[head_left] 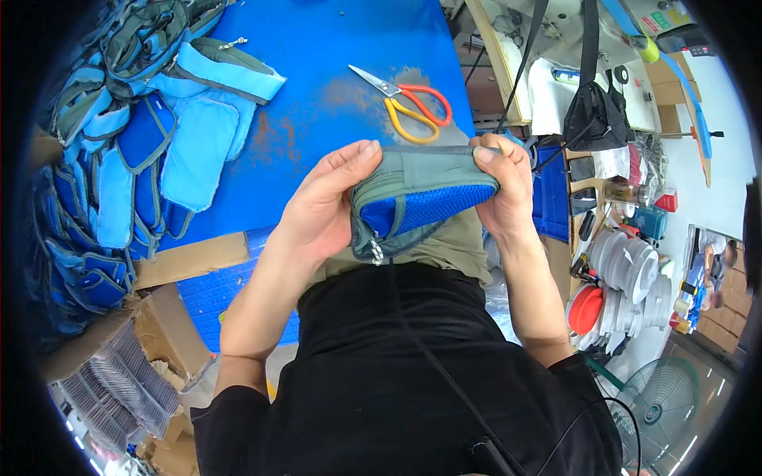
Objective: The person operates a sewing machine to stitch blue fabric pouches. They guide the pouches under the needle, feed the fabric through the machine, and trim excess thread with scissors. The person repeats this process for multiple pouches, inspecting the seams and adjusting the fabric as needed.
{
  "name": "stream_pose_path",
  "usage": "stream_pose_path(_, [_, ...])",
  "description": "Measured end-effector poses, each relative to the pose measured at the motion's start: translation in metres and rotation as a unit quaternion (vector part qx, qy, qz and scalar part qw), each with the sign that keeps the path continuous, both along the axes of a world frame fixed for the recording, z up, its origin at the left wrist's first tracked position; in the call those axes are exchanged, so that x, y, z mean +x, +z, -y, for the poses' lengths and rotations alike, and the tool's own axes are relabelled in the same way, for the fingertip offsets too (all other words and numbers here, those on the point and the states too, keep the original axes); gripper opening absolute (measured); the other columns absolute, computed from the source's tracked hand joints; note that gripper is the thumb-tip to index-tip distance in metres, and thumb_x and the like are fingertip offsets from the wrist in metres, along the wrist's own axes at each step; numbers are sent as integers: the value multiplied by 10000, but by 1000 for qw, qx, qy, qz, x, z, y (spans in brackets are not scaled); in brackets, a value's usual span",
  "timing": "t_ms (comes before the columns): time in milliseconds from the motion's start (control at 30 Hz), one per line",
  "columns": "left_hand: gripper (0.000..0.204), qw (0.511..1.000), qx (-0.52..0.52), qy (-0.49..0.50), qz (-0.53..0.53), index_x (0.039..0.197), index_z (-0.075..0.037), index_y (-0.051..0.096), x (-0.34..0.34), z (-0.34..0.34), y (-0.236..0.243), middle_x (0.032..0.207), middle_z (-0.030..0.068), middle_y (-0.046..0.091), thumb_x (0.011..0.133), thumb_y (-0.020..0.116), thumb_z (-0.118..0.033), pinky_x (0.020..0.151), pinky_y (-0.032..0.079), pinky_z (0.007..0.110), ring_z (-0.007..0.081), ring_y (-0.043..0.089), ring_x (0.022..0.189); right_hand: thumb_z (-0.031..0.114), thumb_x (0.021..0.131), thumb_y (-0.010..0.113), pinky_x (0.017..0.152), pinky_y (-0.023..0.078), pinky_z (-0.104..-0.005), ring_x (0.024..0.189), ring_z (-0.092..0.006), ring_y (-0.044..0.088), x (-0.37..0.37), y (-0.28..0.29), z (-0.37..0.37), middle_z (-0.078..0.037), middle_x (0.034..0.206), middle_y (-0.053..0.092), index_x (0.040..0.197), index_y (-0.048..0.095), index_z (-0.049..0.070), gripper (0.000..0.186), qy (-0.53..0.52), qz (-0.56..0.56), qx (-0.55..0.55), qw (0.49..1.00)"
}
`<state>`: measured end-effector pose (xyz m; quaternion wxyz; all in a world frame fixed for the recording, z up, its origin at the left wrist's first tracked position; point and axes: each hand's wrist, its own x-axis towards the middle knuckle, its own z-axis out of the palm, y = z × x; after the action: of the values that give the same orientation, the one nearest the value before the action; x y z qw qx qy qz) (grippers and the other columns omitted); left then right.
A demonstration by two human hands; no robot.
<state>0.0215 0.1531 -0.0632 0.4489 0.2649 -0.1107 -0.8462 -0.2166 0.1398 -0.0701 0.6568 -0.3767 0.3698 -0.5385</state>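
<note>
Between both hands, in front of my body at the table's near edge, is a small grey-green fabric pouch (444, 170) with blue mesh panels and a zipper pull hanging at its lower left corner. My left hand (321, 194) grips the left end, thumb on top. At the right end, my right hand (508, 178) pinches the upper corner with the thumb in front. Fingers behind the pouch are partly hidden. Beyond it, scissors (409, 103) with one red and one yellow handle lie on the blue tabletop (317, 47), blades pointing up and left.
Blue and grey sewn fabric pieces (159, 135) are heaped on the table's left side. Below them stands a cardboard box (171, 325) with striped grey material. On the right are a machine table (504, 59), a black bag (595, 115), white reels (627, 262) and a fan (659, 404).
</note>
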Motion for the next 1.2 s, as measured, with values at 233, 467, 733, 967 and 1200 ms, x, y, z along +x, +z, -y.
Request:
stream_pose_path(233, [101,880,-280,-15,383,922,-8,726,0,15,24,824,-22,706,971,702,-93,710,513,241,28,614,808,235,967,713,666,425,-252,754,-47,514,-7,27,7,20,784,587,927,626,20,235,106,-286,-39,952])
stream_pose_path(467, [146,764,-402,67,499,1023,-20,630,-7,44,55,880,48,690,933,729,-78,750,514,276,114,646,816,217,891,789,594,420,-260,690,-52,506,19,64,15,27,718,603,865,658,-1,255,44,-329,-91,939])
stream_pose_path(733, [231,718,-306,209,589,1172,-9,708,26,6,-33,1078,84,725,972,675,-121,845,500,297,161,657,969,245,972,704,588,240,-234,669,-20,309,28,57,-2,94,699,399,723,398,139,409,-62,-149,-136,977])
stream_pose_path(967, [322,981,-146,20,126,1223,28,701,32,-46,-9,1187,71,726,1026,657,-223,967,503,326,144,659,1056,311,1038,604,690,562,-290,713,-154,696,-6,12,31,-77,859,731,922,634,81,259,-65,40,81,994])
stream_pose_path(1200, [415,996,-67,38,45,1331,8,626,31,-40,17,1278,110,696,1027,639,-274,1055,499,412,223,666,1167,441,1029,607,903,567,-412,944,-253,709,-4,-33,35,-102,963,740,1051,690,61,389,-50,185,288,938])
